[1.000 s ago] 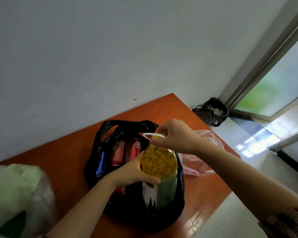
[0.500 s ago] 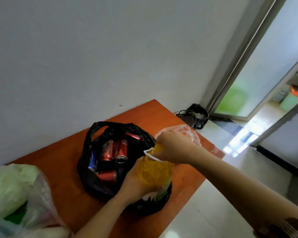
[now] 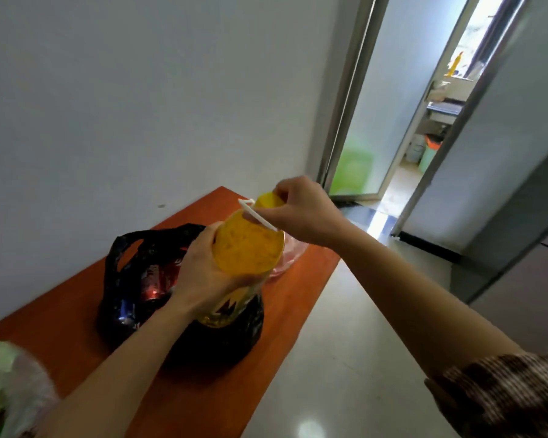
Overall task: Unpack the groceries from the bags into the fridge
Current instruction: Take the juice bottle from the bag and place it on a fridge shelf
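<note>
Yellow all the way up, the large yellow plastic bottle (image 3: 247, 251) is tilted just above the black plastic bag (image 3: 130, 248) on the orange wooden bench (image 3: 285, 301). Its base is low against the bag's mouth, and I cannot tell whether it is clear of the plastic. My left hand (image 3: 203, 270) is curled round the bottle's shoulder from the side. My right hand (image 3: 301, 210) has its fingers closed round the white carry handle (image 3: 257, 216), beside the yellow cap (image 3: 268, 200). Neither hand is free.

I judge the bottle full and heavy, so the thin handle is the weak spot. If it flexes or pops loose as I swing toward the fridge, which I can't pick out from here, the whole load falls on my left grip. Loose bag plastic could cling to the base and tip the red drink cans (image 3: 154, 290). The pink translucent bag (image 3: 287, 259) lies just behind, near the bench edge, where a careless swing could sweep it off.
</note>
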Demonstrator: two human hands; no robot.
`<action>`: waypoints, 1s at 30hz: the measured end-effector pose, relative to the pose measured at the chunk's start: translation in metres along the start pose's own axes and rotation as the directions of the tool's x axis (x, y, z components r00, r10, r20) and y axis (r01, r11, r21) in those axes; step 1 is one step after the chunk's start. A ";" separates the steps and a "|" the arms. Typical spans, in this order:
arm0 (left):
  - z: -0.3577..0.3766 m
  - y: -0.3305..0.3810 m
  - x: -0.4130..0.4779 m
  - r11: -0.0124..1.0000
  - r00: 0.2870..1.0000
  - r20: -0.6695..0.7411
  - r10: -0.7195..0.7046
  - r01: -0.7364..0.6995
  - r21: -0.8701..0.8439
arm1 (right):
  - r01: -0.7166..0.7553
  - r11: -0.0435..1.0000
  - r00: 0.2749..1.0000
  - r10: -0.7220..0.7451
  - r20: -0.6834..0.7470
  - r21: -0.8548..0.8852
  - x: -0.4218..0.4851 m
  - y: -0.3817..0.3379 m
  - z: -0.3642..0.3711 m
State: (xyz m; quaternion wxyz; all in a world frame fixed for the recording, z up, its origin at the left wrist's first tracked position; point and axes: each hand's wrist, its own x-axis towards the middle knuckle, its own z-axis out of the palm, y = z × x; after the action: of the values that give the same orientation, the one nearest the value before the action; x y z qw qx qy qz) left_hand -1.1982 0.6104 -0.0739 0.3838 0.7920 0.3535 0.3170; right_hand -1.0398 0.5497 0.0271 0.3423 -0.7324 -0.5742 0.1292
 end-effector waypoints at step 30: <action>0.617 0.531 0.040 0.709 0.642 0.408 0.649 -0.317 -0.630 | -0.431 0.872 0.629 0.106 -0.770 -0.232 -0.310 0.347 -0.592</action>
State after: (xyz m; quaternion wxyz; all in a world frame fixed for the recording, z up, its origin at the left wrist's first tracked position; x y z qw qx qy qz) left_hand -0.5311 0.1636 0.0657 0.5637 0.7868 -0.1187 0.2214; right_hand -0.5290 0.0156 0.1717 0.3645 -0.8532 -0.2816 -0.2448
